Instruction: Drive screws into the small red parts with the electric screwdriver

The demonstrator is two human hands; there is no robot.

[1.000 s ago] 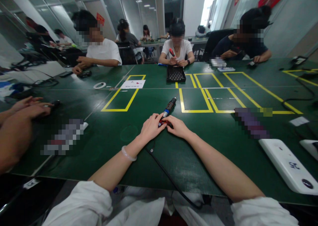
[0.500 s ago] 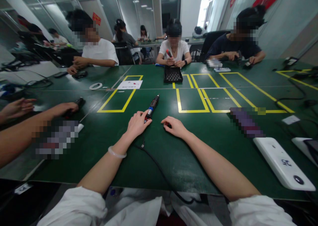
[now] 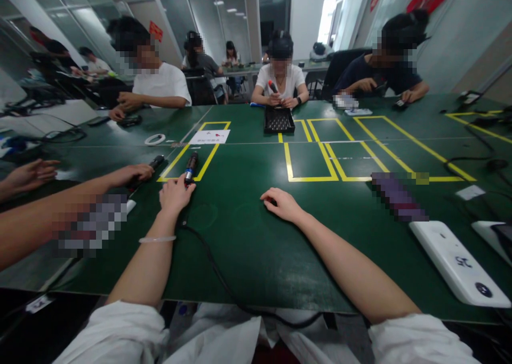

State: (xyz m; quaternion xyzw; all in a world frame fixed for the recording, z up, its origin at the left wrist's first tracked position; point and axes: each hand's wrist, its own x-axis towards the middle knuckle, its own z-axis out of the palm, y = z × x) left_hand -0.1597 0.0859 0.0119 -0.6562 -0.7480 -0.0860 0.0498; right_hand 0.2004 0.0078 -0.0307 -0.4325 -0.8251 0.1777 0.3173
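Observation:
My left hand [image 3: 175,195] is closed around the rear end of a dark electric screwdriver [image 3: 191,166] with a blue band. The tool points away from me and lies over the near right part of the left yellow-taped outline [image 3: 208,164]. Its black cable [image 3: 212,262] runs from below my hand to the table's front edge. My right hand [image 3: 283,205] rests on the green table [image 3: 240,252], fingers loosely bent, a gap between thumb and forefinger, nothing in it.
A co-worker's hand [image 3: 141,173] at the left holds a dark tool [image 3: 157,162]. A white power bank [image 3: 460,262] and blurred phone [image 3: 400,196] lie at right. Ahead are a black tray [image 3: 279,121], a printed card [image 3: 210,136] and a white ring [image 3: 154,139]. Co-workers sit opposite.
My left hand has moved left with the screwdriver, from the table's middle to the left taped outline, dragging the cable. The co-worker's hand at left has moved right. My right hand stays put.

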